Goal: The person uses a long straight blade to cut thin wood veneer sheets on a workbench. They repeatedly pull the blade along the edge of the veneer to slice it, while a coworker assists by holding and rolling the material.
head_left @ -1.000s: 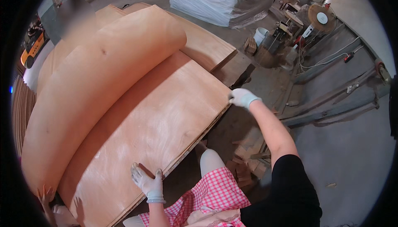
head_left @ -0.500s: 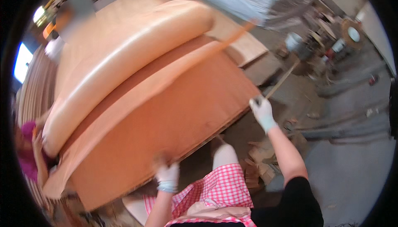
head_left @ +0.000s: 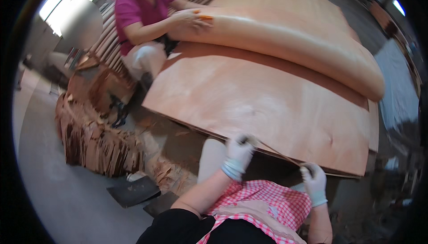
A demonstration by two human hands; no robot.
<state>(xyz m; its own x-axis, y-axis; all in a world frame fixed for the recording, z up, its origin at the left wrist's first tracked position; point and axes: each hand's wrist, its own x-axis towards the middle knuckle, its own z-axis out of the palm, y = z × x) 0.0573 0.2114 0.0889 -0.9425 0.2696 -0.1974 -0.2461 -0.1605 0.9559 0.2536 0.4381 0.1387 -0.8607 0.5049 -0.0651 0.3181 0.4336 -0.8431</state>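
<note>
A thin, light-brown wooden strip (head_left: 281, 153) stretches between my two hands, along the near edge of a stack of wood veneer sheets (head_left: 249, 97). My left hand (head_left: 240, 153), in a white glove with a pale blue cuff, has its fingers curled round the strip's left end. At the other end, my gloved right hand (head_left: 314, 181) pinches it near the stack's right front corner. The top sheet lies mostly flat, its grain showing light and dark patches. Across the stack's far side lies a big curled-over veneer roll (head_left: 285, 34).
A co-worker (head_left: 145, 21) in a magenta top crouches at the far left, hands on the roll's end, holding something orange. Bundled veneer scraps (head_left: 96, 141) stand on the floor at left, near a dark flat piece (head_left: 133, 191). Pale plastic sheeting (head_left: 397, 83) covers something at far right.
My view has swung left, bringing the co-worker and scrap bundle in. The loose sheet that was billowing now lies flat. My left hand has joined the right on the strip.
</note>
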